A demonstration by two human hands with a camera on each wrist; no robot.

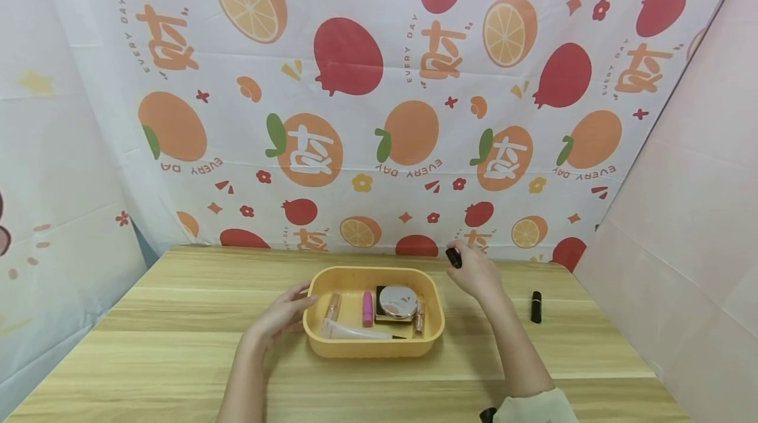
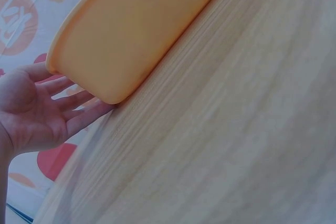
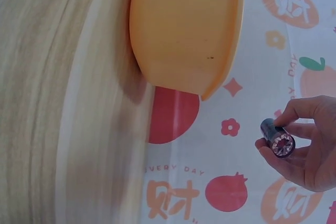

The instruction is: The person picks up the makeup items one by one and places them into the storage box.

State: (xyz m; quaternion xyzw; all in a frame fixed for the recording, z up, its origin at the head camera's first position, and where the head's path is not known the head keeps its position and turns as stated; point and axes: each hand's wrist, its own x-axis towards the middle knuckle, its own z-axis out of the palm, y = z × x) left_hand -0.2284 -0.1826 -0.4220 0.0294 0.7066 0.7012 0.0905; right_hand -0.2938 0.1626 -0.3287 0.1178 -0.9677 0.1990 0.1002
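A yellow plastic basket (image 1: 374,349) stands on the table. My left hand (image 1: 287,311) holds its left end, thumb over the rim and the other fingers spread along the outer wall, as the left wrist view shows. Inside lie a pink lipstick tube (image 1: 367,308), a round compact (image 1: 398,302) on a black square case, a clear tube (image 1: 355,331) and two slim tubes along the sides. Beyond the basket's right end, my right hand (image 1: 476,273) is raised and pinches a short black lipstick tube (image 3: 277,138), its faceted round end facing the right wrist camera.
A black lipstick tube (image 1: 535,307) stands on the wooden table (image 1: 414,383) to the right of my right forearm. A fruit-printed cloth (image 1: 379,193) hangs along the table's back edge, and pale cloths hang at both sides.
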